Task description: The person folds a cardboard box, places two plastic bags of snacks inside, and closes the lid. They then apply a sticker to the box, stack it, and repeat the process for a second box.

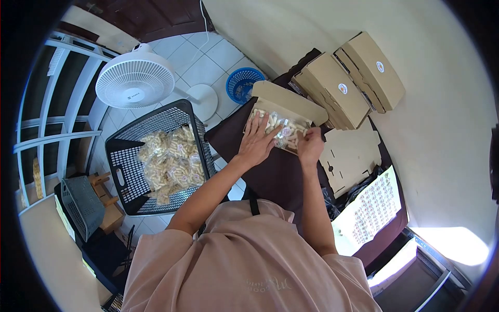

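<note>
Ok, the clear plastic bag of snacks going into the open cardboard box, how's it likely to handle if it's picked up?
The clear plastic bag of pale snack pieces probably feels light for its size and floppy, since both hands, left hand and right hand, press it flat into the open brown cardboard box. Its glossy film may be slippery. The pieces look brittle, so squeezing could crush them.

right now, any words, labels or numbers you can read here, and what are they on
Nothing reads clearly.
Round stickers on the closed boxes: too small.
Sticker sheet: printing blurred.
Fan hub mark: too small.
Script on the shirt: faint, unreadable.
Labels on the packets in the basket: blurred.
</note>
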